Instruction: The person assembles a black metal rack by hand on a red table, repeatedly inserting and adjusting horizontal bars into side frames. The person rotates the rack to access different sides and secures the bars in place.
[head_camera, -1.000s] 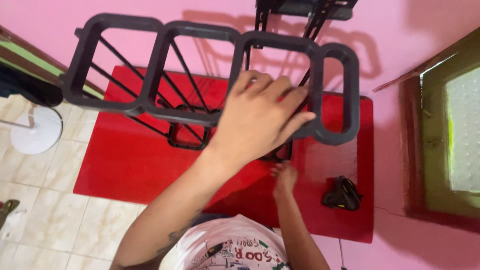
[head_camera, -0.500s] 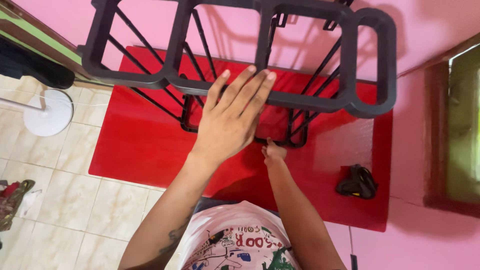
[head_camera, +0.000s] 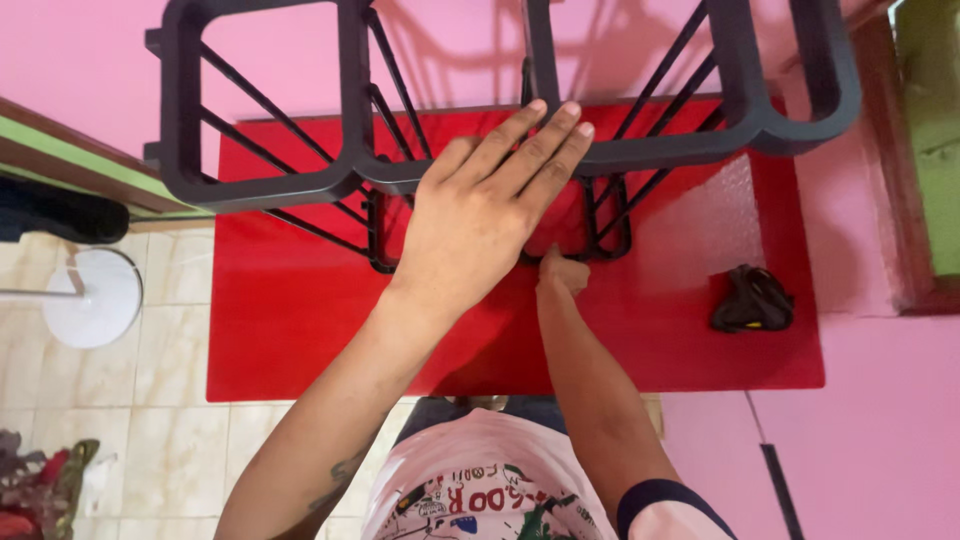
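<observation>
With the left hand (head_camera: 478, 225) flat, fingers (head_camera: 540, 140) together, on the black rack's (head_camera: 260, 185) top rail, press steadily while the right hand (head_camera: 562, 272), fingers hidden so their state can't be told, works at its foot on the red surface (head_camera: 300, 320).

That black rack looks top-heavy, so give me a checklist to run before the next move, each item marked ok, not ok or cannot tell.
1. Left hand flat on the top frame of the black rack: ok.
2. Right hand at the rack's lower frame: ok; whether it grips, cannot tell.
3. Rack base over the red table: ok.
4. All feet seated on the table: cannot tell, hidden.
5. Small black object lies apart from the rack: ok.
6. White fan base on the floor, away from the table: ok.
</observation>
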